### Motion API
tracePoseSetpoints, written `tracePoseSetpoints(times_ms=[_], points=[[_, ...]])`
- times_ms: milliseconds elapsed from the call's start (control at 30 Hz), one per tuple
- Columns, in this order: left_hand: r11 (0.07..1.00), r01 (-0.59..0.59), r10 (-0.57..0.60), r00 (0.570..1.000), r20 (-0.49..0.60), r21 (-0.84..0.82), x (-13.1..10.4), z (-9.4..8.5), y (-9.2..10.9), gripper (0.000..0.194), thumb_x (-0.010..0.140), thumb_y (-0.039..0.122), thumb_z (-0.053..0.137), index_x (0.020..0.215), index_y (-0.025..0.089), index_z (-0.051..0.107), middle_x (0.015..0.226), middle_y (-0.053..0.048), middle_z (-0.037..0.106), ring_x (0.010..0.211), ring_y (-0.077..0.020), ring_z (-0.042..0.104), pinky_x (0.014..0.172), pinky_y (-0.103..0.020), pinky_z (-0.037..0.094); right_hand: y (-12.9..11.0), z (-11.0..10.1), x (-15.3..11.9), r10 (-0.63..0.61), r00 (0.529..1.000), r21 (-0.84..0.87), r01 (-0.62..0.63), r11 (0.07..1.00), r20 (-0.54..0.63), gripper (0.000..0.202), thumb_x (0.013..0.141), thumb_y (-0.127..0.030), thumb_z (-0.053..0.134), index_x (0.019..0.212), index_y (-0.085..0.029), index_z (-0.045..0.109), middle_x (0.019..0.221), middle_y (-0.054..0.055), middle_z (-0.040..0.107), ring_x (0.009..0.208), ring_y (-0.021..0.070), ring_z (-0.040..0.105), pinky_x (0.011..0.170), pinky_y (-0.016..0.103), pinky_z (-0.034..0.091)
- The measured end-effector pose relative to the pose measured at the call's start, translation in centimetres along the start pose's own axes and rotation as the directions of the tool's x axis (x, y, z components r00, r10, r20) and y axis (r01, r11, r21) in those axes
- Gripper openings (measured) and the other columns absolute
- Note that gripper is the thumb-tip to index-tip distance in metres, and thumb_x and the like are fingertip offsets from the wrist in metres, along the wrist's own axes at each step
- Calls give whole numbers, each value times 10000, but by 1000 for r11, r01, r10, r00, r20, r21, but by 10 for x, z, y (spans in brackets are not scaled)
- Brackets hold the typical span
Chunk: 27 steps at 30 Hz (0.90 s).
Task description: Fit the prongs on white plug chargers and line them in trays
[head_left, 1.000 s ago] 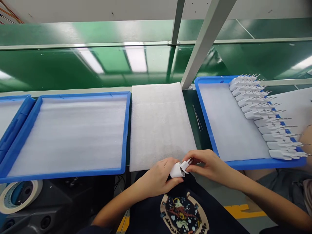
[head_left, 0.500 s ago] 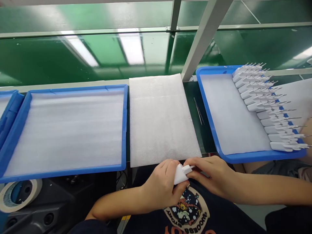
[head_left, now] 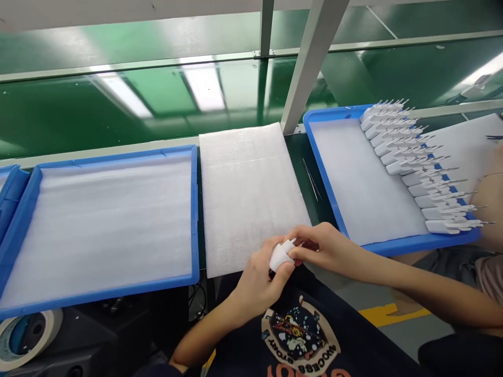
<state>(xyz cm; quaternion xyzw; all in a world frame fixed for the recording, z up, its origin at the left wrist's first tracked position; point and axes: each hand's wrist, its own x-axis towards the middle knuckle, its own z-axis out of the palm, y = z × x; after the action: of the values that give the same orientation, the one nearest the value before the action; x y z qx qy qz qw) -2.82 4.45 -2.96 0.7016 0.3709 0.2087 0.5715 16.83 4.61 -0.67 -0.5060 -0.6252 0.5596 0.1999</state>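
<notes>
My left hand (head_left: 257, 280) is closed around the body of a white plug adapter (head_left: 280, 255) just over the front edge of a white foam sheet (head_left: 251, 193). At the adapter's pin end, the fingers of my right hand (head_left: 322, 245) are pinched on it; they hide most of the pins. Similar white adapters (head_left: 396, 146) with thin metal pins lie in a slanting row along the right side of a blue tray (head_left: 325, 175), their pins pointing right.
Tweezers (head_left: 312, 179) lie between the foam sheet and the right tray. A foam-lined blue tray (head_left: 194, 209) stands on the left, with a tape roll (head_left: 53, 335) below it. A grey post (head_left: 306, 68) rises behind the sheet. Another person's arm (head_left: 489, 209) shows at the right edge.
Both hands have lifted the adapter up and slightly left, over the foam sheet's front edge. The camera view has shifted a little, moving the trays in the picture.
</notes>
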Motion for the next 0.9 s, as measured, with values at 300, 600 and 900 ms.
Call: tracePoseSetpoints(times_ms=[300, 600, 900], points=[[963, -13, 40, 995, 94, -270, -12, -8, 1, 375, 856, 237, 563, 1212, 233, 442, 1133, -63, 565, 999, -187, 578, 864, -350, 500, 6, 9, -8, -68, 984, 194, 100, 976, -163, 296, 866, -366, 582, 1104, -228, 474, 819, 1, 589, 694, 124, 572, 656, 270, 493], [913, -338, 397, 864, -310, 226, -13, 22, 12, 309, 798, 148, 651, 1066, 167, 499, 1078, -85, 595, 1040, -203, 580, 869, -347, 530, 3, 50, -5, -584, 532, -289, 537, 792, -613, 350, 865, -539, 458, 813, -197, 516, 695, 36, 472, 588, 165, 460, 505, 310, 397], [921, -313, 365, 903, -227, 234, -16, 33, 11, 372, 845, 67, 525, 1197, 133, 425, 1173, -124, 528, 1131, -202, 520, 940, -350, 506, 5, 58, -7, -492, 394, -327, 417, 848, -776, 397, 959, -406, 278, 719, -207, 524, 629, 47, 505, 550, 177, 502, 482, 325, 383]])
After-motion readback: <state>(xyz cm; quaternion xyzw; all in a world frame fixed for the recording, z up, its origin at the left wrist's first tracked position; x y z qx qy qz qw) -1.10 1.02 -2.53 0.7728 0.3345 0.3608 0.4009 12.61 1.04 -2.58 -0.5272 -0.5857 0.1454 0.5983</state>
